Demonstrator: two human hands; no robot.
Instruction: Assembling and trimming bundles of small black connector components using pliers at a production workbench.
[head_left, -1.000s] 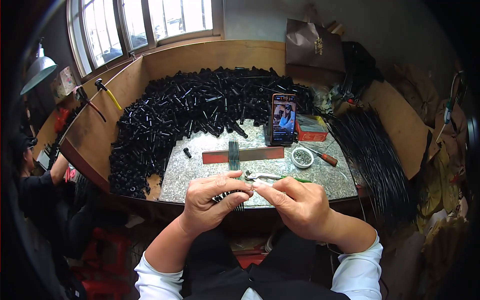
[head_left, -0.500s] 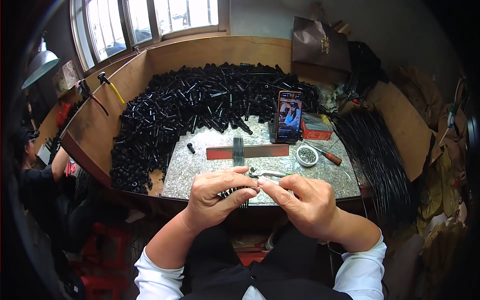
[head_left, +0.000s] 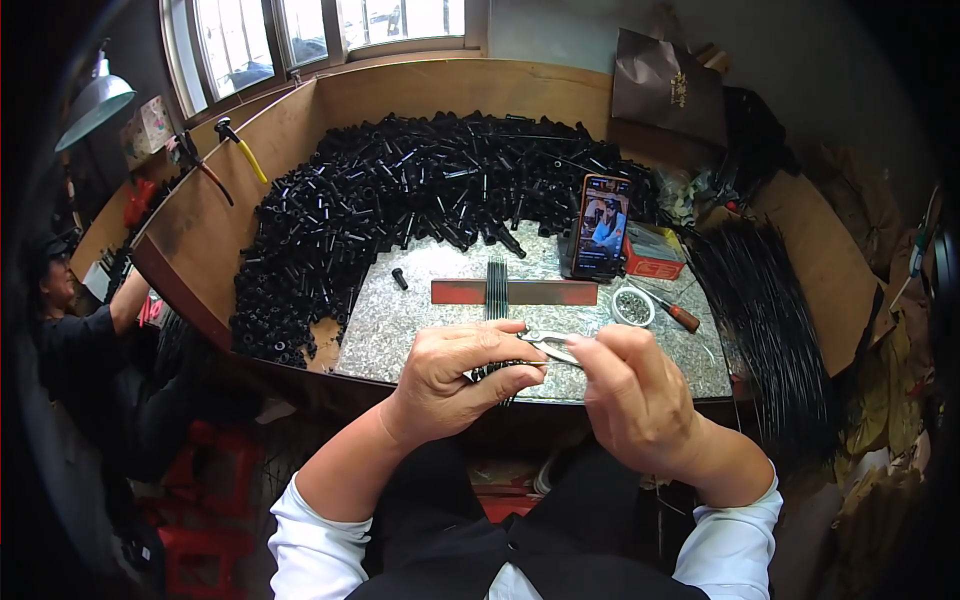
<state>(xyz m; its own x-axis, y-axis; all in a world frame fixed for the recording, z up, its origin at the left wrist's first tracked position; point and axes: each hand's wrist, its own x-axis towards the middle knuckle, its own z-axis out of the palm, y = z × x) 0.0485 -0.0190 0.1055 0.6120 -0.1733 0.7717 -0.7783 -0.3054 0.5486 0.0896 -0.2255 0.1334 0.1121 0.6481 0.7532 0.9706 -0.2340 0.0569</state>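
My left hand (head_left: 465, 375) is closed around a bundle of thin dark rods (head_left: 497, 280), pinching them between thumb and fingers just above the table's near edge. The rods' far ends lie across a flat red-brown bar (head_left: 455, 292). A thin pale strand runs from my left fingertips toward my right hand (head_left: 640, 395). My right hand is curled with its fingers drawn together; what sits in them is too small and blurred to make out. Pliers with pale metal handles (head_left: 560, 352) lie on the tabletop between my hands, partly hidden by my fingers.
A big heap of black tubular parts (head_left: 400, 190) fills the walled table's back and left. At the right are a propped phone (head_left: 603, 228), a red box (head_left: 653, 252), a bowl of small metal bits (head_left: 632, 307), a screwdriver (head_left: 683, 318) and black rods (head_left: 770, 310). A co-worker (head_left: 75, 320) sits left.
My right hand has drawn away to the right from my left fingertips, and its fingers have curled in. The left hand keeps its hold on the rods. The view has shifted slightly.
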